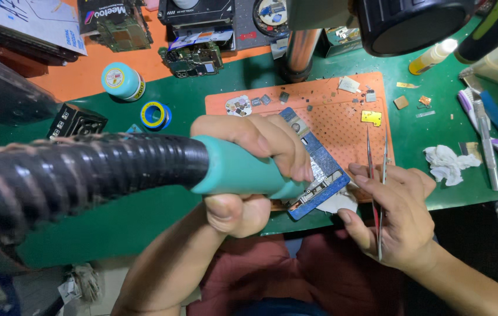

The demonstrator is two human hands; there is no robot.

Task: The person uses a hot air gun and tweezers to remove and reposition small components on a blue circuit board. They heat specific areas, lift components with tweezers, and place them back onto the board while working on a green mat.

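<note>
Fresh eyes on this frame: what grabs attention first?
The left hand gripping a teal-handled hot-air tool, its black ribbed hose filling the left foreground. Its tip sits over a blue circuit board on the orange mat, mid-frame. The right hand holds tweezers beside the board.

hose [73,175] blocks left, mat [342,117] cluttered

Upper left corner: white printed sheet [32,20] with blue markings, lying on a dark stack. Just right of it, top edge: black flat package [108,10] with white and red lettering. Upper left of centre: teal round container [122,81], its lid bearing a yellow-and-white circular label [114,78].
</note>
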